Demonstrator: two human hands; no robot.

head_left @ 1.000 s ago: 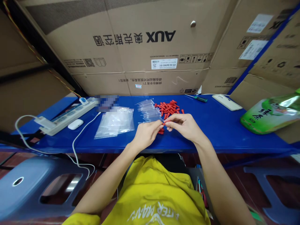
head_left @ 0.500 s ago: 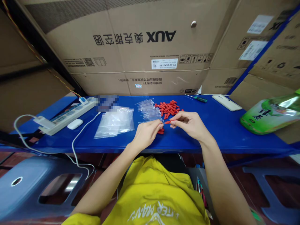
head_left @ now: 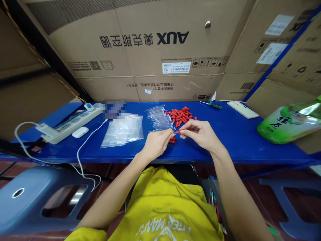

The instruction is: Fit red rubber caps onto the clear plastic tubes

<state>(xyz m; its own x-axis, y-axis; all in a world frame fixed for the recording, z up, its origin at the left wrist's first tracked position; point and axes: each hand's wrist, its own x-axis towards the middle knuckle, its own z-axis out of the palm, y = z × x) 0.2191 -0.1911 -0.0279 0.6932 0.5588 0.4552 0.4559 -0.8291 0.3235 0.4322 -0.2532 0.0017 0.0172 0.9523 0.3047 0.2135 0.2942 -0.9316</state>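
Note:
My left hand [head_left: 158,143] is closed in a pinch on a thin clear tube, mostly hidden by the fingers; only a short end shows. Facing it, my right hand [head_left: 199,133] pinches a small red cap [head_left: 178,131] between thumb and fingers. The cap lines up with the tube's end, and the fingertips of both hands are close together. Just behind them lies a heap of red caps [head_left: 181,115]. A row of thin clear tubes [head_left: 160,118] rests left of that heap. A few more red caps [head_left: 172,140] lie below the left fingertips.
Clear plastic bags [head_left: 122,132] lie on the blue table [head_left: 225,144] at left, near a white earphone case [head_left: 80,132] and a power strip [head_left: 75,121]. Behind stands a large carton [head_left: 150,63]. A screwdriver [head_left: 214,106], white phone [head_left: 242,109] and green bottle [head_left: 286,125] are at right.
My right hand has moved slightly left with the red cap, closer to my left fingertips. The left hand stays almost in place.

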